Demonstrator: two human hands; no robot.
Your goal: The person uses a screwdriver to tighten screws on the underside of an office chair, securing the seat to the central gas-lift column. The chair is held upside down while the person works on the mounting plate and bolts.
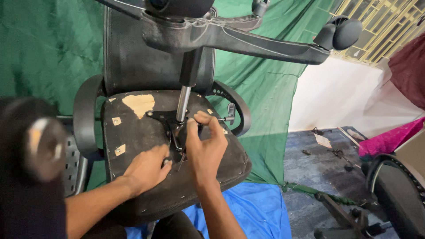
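A black office chair lies turned over with the worn underside of its seat (146, 132) facing up. A black metal mechanism plate (161, 117) is fixed there, and the silver gas cylinder (183, 104) rises from it to the star base (248, 40). My left hand (148, 170) rests on the seat underside, its fingertips pinching a small round bolt (166, 162) beside the plate. My right hand (204, 148) is curled at the plate next to the cylinder, gripping a thin metal tool (182, 160) whose end sticks out below my thumb.
The armrests (84, 115) curve up on both sides of the seat, and a caster wheel (347, 33) sits at a base arm's end. Green cloth hangs behind and blue sheet (252, 212) lies below. Loose screws and chair parts (336, 152) lie on the floor at right. A blurred dark object (31, 146) fills the near left.
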